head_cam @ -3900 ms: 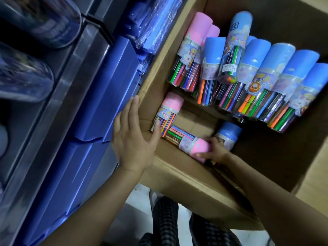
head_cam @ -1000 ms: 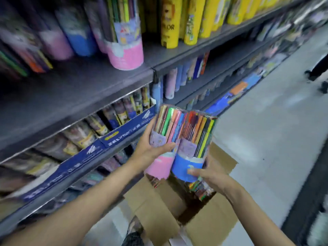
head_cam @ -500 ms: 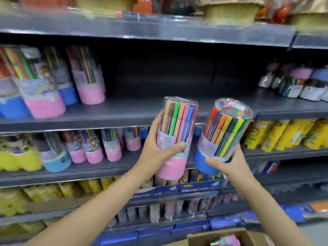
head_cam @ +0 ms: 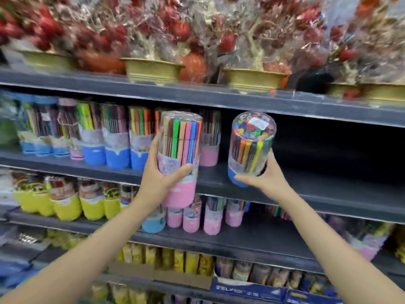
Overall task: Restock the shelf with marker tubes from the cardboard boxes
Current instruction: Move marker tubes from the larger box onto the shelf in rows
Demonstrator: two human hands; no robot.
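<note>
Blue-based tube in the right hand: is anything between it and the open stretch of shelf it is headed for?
Nothing visible. The right hand holds the blue-based tube before a bare, dark stretch of the shelf. The nearest stocked pink-based tube stands to its left, clear of the gap.

2 hands in frame, left hand (head_cam: 163, 178) and right hand (head_cam: 266, 178), 1 marker tube each: 1 pink-based tube (head_cam: 180, 159), 1 blue-based tube (head_cam: 249, 148). Same shelf (head_cam: 306, 189), left end: roughly 6 blue-based tubes (head_cam: 117, 139) and 2 pink-based ones (head_cam: 209, 139); blur made that count uncertain. Shelf below (head_cam: 252, 235), middle: 1 blue-based (head_cam: 153, 220) plus 4 pink-based (head_cam: 190, 218); left end: about 5 yellow-based tubes (head_cam: 65, 200). Top shelf (head_cam: 219, 97): 3 gold planters (head_cam: 153, 70) clearly visible.
</note>
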